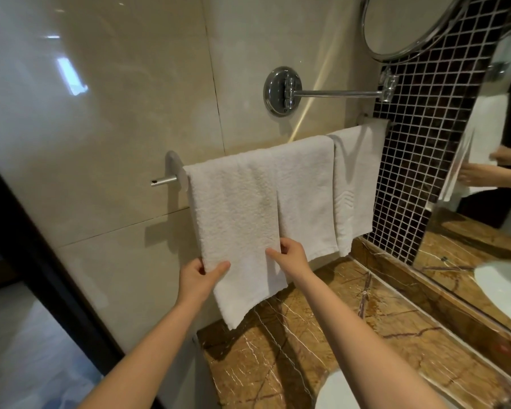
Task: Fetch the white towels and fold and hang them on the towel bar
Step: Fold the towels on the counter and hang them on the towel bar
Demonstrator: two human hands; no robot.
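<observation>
From the head view, three white towels hang over the towel bar (163, 181), which runs along the tiled wall above the left edge of the desk (322, 335). The nearest towel (236, 208) hangs lowest, its bottom corner just over the desk's near-left corner; the second towel (304, 190) is tucked partly behind it, and the third towel (356, 184) sits at the bar's far end, by the mosaic tiles. Both hands have hold of the nearest towel low down: the left hand (202, 274) pinches its left edge, thumb across the front and fingers behind, while the right hand (289, 258) grips its right edge the same way. The step in hand looks like the final straightening of this towel, so the task seems close to done. The next move likely calls for a gentle, even downward tug so the hem levels with its neighbours without dragging the cloth off the bar. The only container, a white basin (337, 391) at the desk's near edge, shows just a sliver; its contents cannot be told
</observation>
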